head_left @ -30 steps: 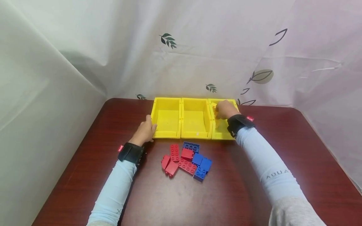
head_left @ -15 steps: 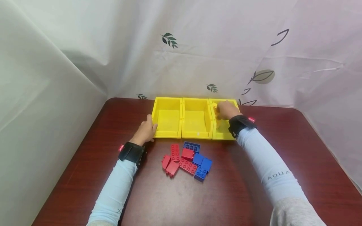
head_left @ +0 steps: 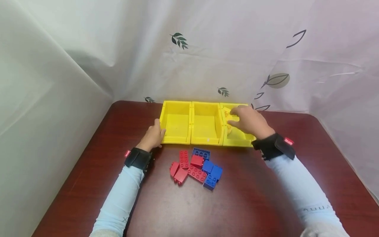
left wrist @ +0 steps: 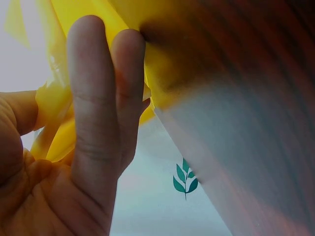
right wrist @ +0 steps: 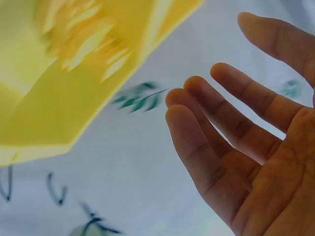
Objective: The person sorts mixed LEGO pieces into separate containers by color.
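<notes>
Three joined yellow bins (head_left: pixel 205 126) stand in a row at the back of the table. My left hand (head_left: pixel 152 135) holds the left bin's outer side; in the left wrist view the yellow wall (left wrist: pixel 110 17) passes between thumb and straight fingers (left wrist: pixel 93 88). Above the right bin (head_left: pixel 237 142) is my right hand (head_left: pixel 251 121), fingers spread and holding nothing. Yellow toy bricks (head_left: pixel 227 113) lie in that bin, partly behind the hand. In the right wrist view the blurred yellow bricks (right wrist: pixel 86 37) sit apart from the fingers (right wrist: pixel 197 152).
In front of the bins lies a loose cluster of several red bricks (head_left: pixel 196 173) and several blue bricks (head_left: pixel 216 171) on the dark red-brown table (head_left: pixel 189 210). A white curtain (head_left: pixel 201 65) with leaf prints hangs right behind the bins.
My right hand has let go of a yellow brick in the right bin, opened its fingers and drawn back to the right. The left hand stays put.
</notes>
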`<action>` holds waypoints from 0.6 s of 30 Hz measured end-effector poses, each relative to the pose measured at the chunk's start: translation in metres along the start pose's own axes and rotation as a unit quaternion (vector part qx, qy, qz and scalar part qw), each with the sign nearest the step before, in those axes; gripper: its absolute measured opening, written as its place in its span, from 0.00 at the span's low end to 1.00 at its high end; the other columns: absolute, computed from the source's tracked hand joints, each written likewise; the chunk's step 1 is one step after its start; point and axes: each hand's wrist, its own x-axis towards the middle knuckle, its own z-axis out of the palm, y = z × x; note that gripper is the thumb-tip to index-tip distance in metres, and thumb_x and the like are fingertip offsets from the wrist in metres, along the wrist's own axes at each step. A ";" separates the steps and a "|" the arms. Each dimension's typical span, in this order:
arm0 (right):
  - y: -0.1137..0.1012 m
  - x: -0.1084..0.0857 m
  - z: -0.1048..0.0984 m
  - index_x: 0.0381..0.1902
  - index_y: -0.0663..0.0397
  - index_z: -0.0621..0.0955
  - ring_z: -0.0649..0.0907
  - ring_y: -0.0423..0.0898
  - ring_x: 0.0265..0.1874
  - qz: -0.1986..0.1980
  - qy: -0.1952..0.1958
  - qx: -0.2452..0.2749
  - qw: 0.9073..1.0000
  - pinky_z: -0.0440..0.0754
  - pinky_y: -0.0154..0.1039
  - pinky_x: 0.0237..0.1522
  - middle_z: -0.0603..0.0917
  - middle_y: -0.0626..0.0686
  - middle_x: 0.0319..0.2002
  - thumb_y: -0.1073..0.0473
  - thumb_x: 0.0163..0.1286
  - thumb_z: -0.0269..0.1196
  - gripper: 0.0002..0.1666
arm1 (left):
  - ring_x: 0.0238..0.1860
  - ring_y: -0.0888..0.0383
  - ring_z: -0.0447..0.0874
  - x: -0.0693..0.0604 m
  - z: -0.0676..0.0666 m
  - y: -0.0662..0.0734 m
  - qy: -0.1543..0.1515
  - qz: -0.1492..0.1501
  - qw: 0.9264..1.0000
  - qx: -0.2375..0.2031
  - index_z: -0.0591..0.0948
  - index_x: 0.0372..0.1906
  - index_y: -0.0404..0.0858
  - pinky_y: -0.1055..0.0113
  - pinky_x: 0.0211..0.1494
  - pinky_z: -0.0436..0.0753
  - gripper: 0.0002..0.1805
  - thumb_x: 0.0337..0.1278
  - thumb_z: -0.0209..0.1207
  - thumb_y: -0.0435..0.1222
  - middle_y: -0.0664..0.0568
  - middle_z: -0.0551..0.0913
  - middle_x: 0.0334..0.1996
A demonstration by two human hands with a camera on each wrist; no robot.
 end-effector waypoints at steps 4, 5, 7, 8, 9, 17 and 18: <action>-0.017 -0.028 0.009 0.56 0.59 0.81 0.81 0.57 0.49 -0.056 0.022 -0.011 0.998 0.83 0.54 0.52 0.83 0.61 0.53 0.51 0.63 0.70 0.27 | 0.30 0.49 0.80 0.001 0.000 0.000 0.002 -0.001 1.000 -0.001 0.54 0.65 0.39 0.68 0.30 0.85 0.26 0.73 0.50 0.41 0.39 0.72 0.41; -0.021 -0.034 0.012 0.55 0.59 0.81 0.81 0.55 0.47 -0.070 0.027 -0.009 0.997 0.83 0.52 0.52 0.84 0.60 0.52 0.50 0.62 0.70 0.27 | 0.30 0.49 0.81 0.001 0.000 0.001 0.002 -0.003 1.000 0.000 0.54 0.65 0.38 0.68 0.30 0.85 0.26 0.73 0.50 0.41 0.39 0.72 0.41; -0.026 -0.043 0.021 0.53 0.57 0.83 0.82 0.52 0.44 -0.099 0.037 -0.003 0.994 0.85 0.49 0.51 0.85 0.57 0.50 0.50 0.60 0.72 0.26 | 0.29 0.49 0.81 0.001 -0.001 0.001 0.002 -0.005 1.000 0.002 0.54 0.65 0.38 0.68 0.29 0.85 0.26 0.74 0.50 0.41 0.39 0.72 0.41; -0.028 -0.047 0.026 0.52 0.57 0.83 0.83 0.51 0.42 -0.113 0.038 0.004 0.993 0.85 0.48 0.50 0.86 0.57 0.48 0.50 0.59 0.72 0.26 | 0.29 0.49 0.81 0.001 -0.001 0.002 0.002 -0.006 1.000 0.003 0.54 0.65 0.38 0.68 0.29 0.85 0.25 0.74 0.49 0.42 0.39 0.73 0.41; -0.030 -0.051 0.032 0.51 0.57 0.84 0.83 0.50 0.42 -0.127 0.040 0.011 0.991 0.85 0.47 0.50 0.87 0.56 0.47 0.50 0.59 0.73 0.25 | 0.29 0.50 0.81 0.001 0.000 0.002 0.001 -0.006 1.000 0.005 0.54 0.65 0.38 0.68 0.29 0.85 0.25 0.74 0.49 0.42 0.38 0.73 0.41; -0.037 -0.077 0.069 0.49 0.55 0.83 0.81 0.42 0.35 -0.164 -0.042 0.023 0.985 0.86 0.39 0.42 0.84 0.50 0.38 0.51 0.55 0.75 0.26 | 0.29 0.49 0.79 0.000 0.002 0.002 0.004 -0.004 1.000 0.004 0.54 0.66 0.39 0.67 0.30 0.85 0.25 0.74 0.49 0.41 0.39 0.72 0.40; -0.037 -0.079 0.072 0.49 0.56 0.83 0.81 0.42 0.34 -0.166 -0.061 0.019 0.984 0.86 0.38 0.40 0.83 0.50 0.37 0.51 0.55 0.75 0.26 | 0.29 0.49 0.80 0.000 0.001 0.002 0.002 -0.005 1.000 0.003 0.54 0.66 0.39 0.68 0.30 0.85 0.25 0.74 0.49 0.41 0.39 0.72 0.41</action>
